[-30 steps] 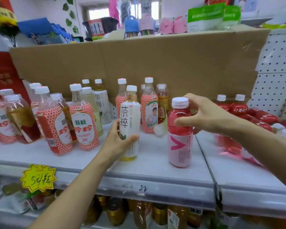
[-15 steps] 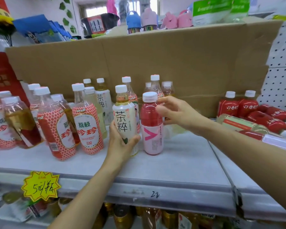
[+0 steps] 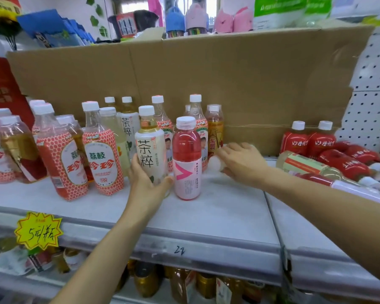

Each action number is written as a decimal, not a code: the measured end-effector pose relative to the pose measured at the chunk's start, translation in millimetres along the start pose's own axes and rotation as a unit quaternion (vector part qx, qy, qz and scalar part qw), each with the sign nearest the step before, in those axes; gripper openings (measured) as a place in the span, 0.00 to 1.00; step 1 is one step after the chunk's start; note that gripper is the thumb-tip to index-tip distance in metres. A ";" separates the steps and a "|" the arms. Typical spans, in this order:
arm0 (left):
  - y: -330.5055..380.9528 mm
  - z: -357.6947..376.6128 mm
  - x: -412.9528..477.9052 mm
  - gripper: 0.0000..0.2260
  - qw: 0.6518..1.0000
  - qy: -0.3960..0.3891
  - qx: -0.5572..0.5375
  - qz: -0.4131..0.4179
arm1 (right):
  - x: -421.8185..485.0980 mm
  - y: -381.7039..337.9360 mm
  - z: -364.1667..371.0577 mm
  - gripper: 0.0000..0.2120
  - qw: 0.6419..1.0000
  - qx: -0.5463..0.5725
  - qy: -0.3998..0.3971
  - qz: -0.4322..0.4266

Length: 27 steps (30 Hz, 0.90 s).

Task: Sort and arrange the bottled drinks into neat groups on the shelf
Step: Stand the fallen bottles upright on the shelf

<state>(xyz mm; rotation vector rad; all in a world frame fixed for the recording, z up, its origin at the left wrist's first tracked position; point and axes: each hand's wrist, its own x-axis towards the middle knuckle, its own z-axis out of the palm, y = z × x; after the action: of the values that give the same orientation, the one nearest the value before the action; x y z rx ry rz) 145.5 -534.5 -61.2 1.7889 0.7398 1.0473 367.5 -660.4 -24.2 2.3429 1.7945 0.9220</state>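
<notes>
1. On the shelf [image 3: 217, 207], near the front, the left hand [image 3: 145, 183] grips the tea bottle [image 3: 149, 148]; the pink bottle [image 3: 187, 163] stands just beside it.
2. The right hand [image 3: 239, 163] lies over a toppled bottle [image 3: 215, 165]; I cannot tell whether it grips.
3. Risk: a loose hold may let that bottle roll, or a passing wrist may tip the pink bottle.

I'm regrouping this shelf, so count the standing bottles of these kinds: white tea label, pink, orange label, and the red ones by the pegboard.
White-label tea bottles: 2 with labels showing
Pink bottle: 1
Orange-label bottle: 1
Upright red bottles: 2
Total: 6
</notes>
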 end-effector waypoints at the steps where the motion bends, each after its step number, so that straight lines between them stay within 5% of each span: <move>1: 3.7 2.8 -2.0 0.48 1.000 0.017 0.010 0.005 | -3.2 6.2 -9.3 0.19 0.998 0.052 0.020 0.029; 5: 31.3 23.4 -16.6 0.49 0.991 0.100 0.064 0.063 | -1.5 38.1 -44.6 0.19 0.939 0.283 0.092 0.170; 8: 56.3 44.2 -35.7 0.42 0.964 0.147 0.082 0.207 | -0.9 56.8 -53.3 0.16 0.858 0.459 0.098 0.210; 11: 66.5 73.6 -41.9 0.37 0.957 0.054 0.065 0.279 | 0.0 57.2 -51.1 0.15 0.825 0.516 0.089 0.213; 15: 65.1 126.2 -20.5 0.47 0.980 -0.092 0.099 0.145 | 0.7 49.9 -52.7 0.15 0.799 0.559 0.059 0.215; 19: 54.5 156.4 3.9 0.45 0.981 -0.097 0.138 0.097 | -33.3 65.5 -68.9 0.24 0.831 0.525 -0.021 0.182; 23: 52.4 165.1 18.6 0.42 0.983 -0.090 0.136 0.090 | -99.8 105.5 -82.2 0.25 0.902 0.370 -0.108 0.194; 27: 53.9 171.2 20.4 0.41 0.984 -0.094 0.129 0.079 | -161.8 121.3 -85.2 0.27 0.923 0.236 -0.202 0.224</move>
<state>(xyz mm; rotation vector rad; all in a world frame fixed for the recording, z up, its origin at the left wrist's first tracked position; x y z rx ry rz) 309.2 -608.8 -44.4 2.1652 0.6468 0.8979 407.3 -870.8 23.9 3.0213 1.4540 -0.0323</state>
